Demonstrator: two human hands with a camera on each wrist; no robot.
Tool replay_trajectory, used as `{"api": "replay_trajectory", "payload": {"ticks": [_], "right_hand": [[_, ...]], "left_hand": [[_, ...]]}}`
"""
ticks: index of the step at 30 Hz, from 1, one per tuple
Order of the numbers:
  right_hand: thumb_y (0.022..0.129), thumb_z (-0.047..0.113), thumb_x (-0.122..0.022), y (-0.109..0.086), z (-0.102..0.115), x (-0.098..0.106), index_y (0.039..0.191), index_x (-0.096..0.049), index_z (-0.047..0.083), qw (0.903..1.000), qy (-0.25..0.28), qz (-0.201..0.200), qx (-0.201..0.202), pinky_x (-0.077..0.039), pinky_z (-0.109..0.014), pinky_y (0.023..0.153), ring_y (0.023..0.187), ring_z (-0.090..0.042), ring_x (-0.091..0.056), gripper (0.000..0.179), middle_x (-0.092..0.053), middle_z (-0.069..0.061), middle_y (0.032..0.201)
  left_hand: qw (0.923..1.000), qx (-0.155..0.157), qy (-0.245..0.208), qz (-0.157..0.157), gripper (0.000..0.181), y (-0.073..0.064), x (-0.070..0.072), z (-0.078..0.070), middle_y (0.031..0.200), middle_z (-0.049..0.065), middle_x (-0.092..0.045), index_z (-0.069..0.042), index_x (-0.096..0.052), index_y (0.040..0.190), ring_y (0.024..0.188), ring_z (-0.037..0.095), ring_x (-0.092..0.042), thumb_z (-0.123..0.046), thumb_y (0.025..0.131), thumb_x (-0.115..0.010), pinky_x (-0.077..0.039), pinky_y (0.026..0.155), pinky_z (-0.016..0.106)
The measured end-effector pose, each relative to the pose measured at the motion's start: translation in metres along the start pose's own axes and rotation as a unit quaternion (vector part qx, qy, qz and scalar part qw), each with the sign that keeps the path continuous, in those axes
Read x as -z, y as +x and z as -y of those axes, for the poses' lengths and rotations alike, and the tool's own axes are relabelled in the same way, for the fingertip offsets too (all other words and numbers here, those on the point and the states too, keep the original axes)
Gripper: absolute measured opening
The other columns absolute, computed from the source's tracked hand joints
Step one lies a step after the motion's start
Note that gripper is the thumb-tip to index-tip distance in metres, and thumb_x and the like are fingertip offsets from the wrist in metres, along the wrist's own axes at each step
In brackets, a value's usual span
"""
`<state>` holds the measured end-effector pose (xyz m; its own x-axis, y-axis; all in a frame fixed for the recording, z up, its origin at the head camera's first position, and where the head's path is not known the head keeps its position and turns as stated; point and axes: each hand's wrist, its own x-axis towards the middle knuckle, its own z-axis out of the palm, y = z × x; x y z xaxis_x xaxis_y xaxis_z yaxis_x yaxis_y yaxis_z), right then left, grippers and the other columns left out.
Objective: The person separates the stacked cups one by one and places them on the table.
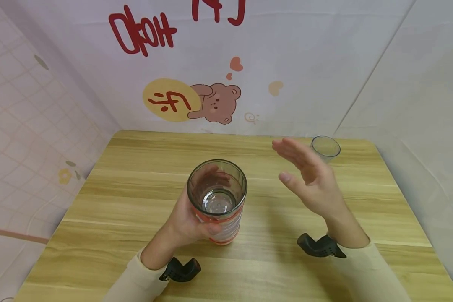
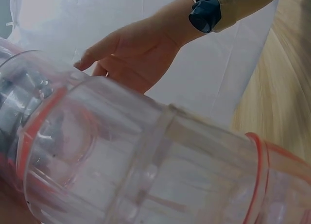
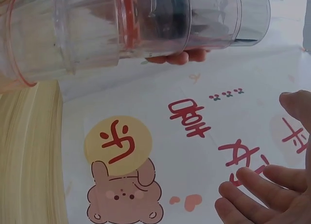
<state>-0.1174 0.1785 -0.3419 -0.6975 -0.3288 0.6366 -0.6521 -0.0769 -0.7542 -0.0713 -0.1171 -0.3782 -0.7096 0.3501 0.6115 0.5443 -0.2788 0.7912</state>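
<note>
A tall stack of clear plastic cups (image 3: 92,34), several with red rims, stands upright on the table in the head view. At its top is a dark-rimmed cup (image 1: 241,197). My left hand (image 1: 185,218) grips the upper part of the stack from the left, its thumb across the near side. In the right wrist view, fingertips (image 3: 182,57) of that hand show at the far side of the cups. My right hand (image 1: 313,180) is in the air to the right, apart from the stack, fingers extended and thumb spread, holding nothing.
Behind my right hand, a single clear cup (image 1: 326,147) with a blue rim stands at the table's back right. The wooden table (image 1: 136,167) ends at a white backdrop (image 1: 305,50) printed with red characters and a bear.
</note>
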Motion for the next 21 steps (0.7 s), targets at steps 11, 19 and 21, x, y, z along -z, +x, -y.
{"api": "replay_trajectory", "payload": {"ticks": [11, 19, 21], "right_hand": [[0.099, -0.008, -0.069, 0.002, 0.007, -0.009, 0.153, -0.046, -0.014, 0.9997, 0.016, 0.016, 0.000, -0.046, -0.034, 0.124, 0.143, -0.024, -0.061, 0.059, -0.063, -0.015, 0.153], [0.097, -0.009, -0.070, 0.003, 0.013, -0.017, 0.153, -0.046, -0.015, 0.9990, 0.032, 0.031, 0.008, -0.045, -0.037, 0.126, 0.144, -0.026, -0.060, 0.061, -0.063, -0.017, 0.153], [0.096, -0.010, -0.070, 0.004, 0.015, -0.019, 0.153, -0.045, -0.016, 0.9986, 0.032, 0.041, 0.012, -0.044, -0.037, 0.126, 0.145, -0.026, -0.059, 0.062, -0.062, -0.018, 0.153]], "left_hand": [[0.9999, 0.009, -0.008, 0.000, 0.096, 0.000, 0.001, -0.002, 0.148, 0.004, -0.060, -0.005, -0.035, 0.160, 0.134, 0.020, -0.061, -0.051, 0.091, -0.084, -0.052, 0.117, 0.035], [0.9998, 0.013, -0.012, 0.001, 0.096, 0.000, 0.000, -0.002, 0.147, 0.004, -0.060, -0.005, -0.036, 0.160, 0.134, 0.020, -0.061, -0.051, 0.091, -0.084, -0.052, 0.116, 0.036], [0.9998, 0.013, -0.014, 0.002, 0.096, 0.000, 0.000, -0.002, 0.147, 0.003, -0.060, -0.005, -0.036, 0.160, 0.134, 0.019, -0.061, -0.051, 0.091, -0.084, -0.052, 0.116, 0.035]]}}
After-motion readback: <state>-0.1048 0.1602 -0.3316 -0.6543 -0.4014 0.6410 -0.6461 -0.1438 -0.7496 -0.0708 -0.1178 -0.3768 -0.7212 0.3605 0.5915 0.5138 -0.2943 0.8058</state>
